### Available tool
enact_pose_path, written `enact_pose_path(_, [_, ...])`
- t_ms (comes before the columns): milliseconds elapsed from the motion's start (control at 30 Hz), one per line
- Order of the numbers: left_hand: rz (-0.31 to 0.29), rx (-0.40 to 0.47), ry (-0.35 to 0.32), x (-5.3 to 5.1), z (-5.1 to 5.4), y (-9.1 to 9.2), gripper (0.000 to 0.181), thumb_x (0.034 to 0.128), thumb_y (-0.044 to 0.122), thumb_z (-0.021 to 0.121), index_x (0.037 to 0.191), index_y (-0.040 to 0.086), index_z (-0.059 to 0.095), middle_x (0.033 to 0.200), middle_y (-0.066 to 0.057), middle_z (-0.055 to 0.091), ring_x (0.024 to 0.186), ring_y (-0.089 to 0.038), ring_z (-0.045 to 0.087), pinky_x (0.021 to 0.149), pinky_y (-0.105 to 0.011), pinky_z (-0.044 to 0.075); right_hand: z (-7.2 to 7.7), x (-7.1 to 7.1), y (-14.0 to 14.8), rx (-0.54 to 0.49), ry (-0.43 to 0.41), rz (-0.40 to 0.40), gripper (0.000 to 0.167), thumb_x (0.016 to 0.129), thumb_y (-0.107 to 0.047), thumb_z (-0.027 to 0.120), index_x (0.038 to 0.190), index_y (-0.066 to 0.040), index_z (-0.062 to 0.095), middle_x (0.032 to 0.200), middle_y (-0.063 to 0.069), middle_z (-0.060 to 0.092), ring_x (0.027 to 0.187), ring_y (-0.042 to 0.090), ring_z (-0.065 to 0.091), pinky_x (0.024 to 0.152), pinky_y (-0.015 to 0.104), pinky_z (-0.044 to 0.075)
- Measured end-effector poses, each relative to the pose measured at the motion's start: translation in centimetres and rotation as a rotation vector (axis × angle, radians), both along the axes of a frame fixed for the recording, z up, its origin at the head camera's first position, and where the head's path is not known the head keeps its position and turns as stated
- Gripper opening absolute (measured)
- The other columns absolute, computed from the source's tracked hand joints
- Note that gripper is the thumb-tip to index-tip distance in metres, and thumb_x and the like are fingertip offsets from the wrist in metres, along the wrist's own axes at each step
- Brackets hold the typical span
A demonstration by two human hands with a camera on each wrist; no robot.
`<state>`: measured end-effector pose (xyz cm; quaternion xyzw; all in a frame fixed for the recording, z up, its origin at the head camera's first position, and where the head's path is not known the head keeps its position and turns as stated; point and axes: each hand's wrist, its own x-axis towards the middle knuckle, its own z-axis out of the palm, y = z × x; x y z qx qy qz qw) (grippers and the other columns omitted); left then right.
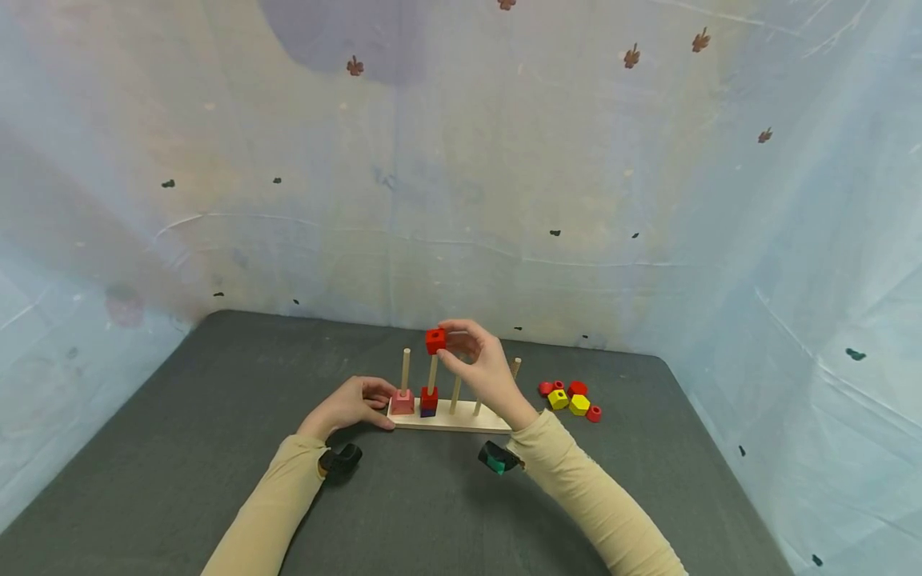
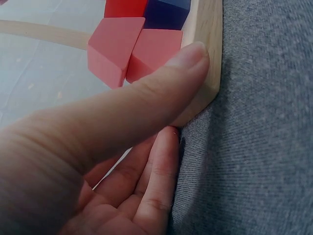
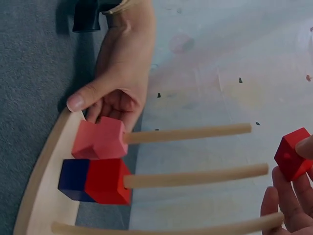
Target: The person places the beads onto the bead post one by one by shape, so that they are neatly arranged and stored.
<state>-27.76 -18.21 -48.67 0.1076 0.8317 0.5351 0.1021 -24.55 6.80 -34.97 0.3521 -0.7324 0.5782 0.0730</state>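
Note:
My right hand [image 1: 484, 370] pinches a red block [image 1: 435, 341] with a hole at the top of the second peg [image 1: 432, 374]. In the right wrist view this red block [image 3: 292, 154] is off the peg's tip, between thumb and fingers. Below, a red block [image 3: 108, 181] and a dark blue block [image 3: 73, 179] sit on that peg. Two pink blocks [image 3: 111, 138] are on the first peg [image 3: 195, 132]. My left hand [image 1: 353, 405] grips the left end of the wooden base [image 1: 446, 424], its thumb over the front edge and the other fingers behind.
Right of the base, several loose pieces lie on the dark table [image 1: 403, 512], among them a yellow block [image 1: 558, 399], a yellow hexagon [image 1: 579, 405] and a red piece [image 1: 594, 414]. More pegs [image 1: 455, 394] stand on the base. A pale sheet [image 1: 461, 200] hangs around the table.

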Motion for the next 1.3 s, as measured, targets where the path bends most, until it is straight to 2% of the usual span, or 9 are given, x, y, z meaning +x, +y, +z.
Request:
enact_pose_path(267, [0.011,0.0,-0.01,-0.1,-0.1,0.1,0.056,0.0635,0.01,0.089,0.114,0.004,0.066,0.111,-0.007,0.063,0.1,-0.022,0.06,0.089,-0.037,0.051,-0.9,-0.1,-0.3,0.007,-0.001,-0.022,0.034,0.09,0.004,0.063,0.123,0.002,0.056,0.12,0.019,0.059,0.101,0.032,0.062,0.08,0.045,0.051])
enact_pose_path(467, [0.002,-0.004,-0.001,-0.2,-0.3,0.0,0.057,0.0639,0.012,0.089,0.115,0.004,0.066,0.112,-0.008,0.063,0.101,-0.023,0.06,0.089,-0.037,0.051,-1.4,-0.1,-0.4,0.018,0.0,-0.05,0.034,0.089,0.004,0.064,0.122,0.001,0.056,0.12,0.019,0.058,0.102,0.032,0.062,0.079,0.043,0.051])
enact_pose_path(667, [0.019,-0.012,-0.003,-0.3,-0.4,0.1,0.056,0.0632,0.012,0.09,0.114,0.007,0.067,0.111,-0.007,0.063,0.1,-0.022,0.06,0.089,-0.038,0.051,-1.8,0.3,-0.8,0.001,-0.027,-0.111,0.034,0.088,0.005,0.064,0.121,0.002,0.056,0.111,0.02,0.062,0.097,0.033,0.061,0.075,0.036,0.049])
enact_pose_path(767, [0.035,-0.02,-0.01,-0.1,-0.3,0.2,0.054,0.0629,0.013,0.09,0.112,0.008,0.068,0.109,-0.005,0.064,0.099,-0.02,0.06,0.089,-0.039,0.051,-2.1,0.7,-1.1,-0.01,-0.054,-0.141,0.035,0.088,0.004,0.064,0.122,0.003,0.054,0.109,0.021,0.062,0.094,0.034,0.059,0.076,0.036,0.049])
enact_pose_path(967, [0.04,-0.03,-0.01,0.1,-0.2,0.2,0.055,0.0633,0.013,0.09,0.113,0.007,0.067,0.109,-0.005,0.064,0.099,-0.021,0.061,0.09,-0.041,0.051,-3.1,0.9,-1.5,-0.061,-0.151,-0.153,0.038,0.087,0.006,0.064,0.122,0.004,0.051,0.117,0.022,0.054,0.1,0.035,0.057,0.091,0.046,0.048])
enact_pose_path(1300, [0.043,-0.038,-0.012,0.0,-0.2,0.1,0.055,0.0635,0.014,0.09,0.113,0.007,0.067,0.111,-0.005,0.063,0.1,-0.021,0.06,0.09,-0.041,0.05,-4.8,1.1,-1.2,-0.024,-0.218,-0.154,0.034,0.089,0.006,0.063,0.121,0.008,0.051,0.116,0.024,0.056,0.106,0.038,0.057,0.094,0.048,0.047])
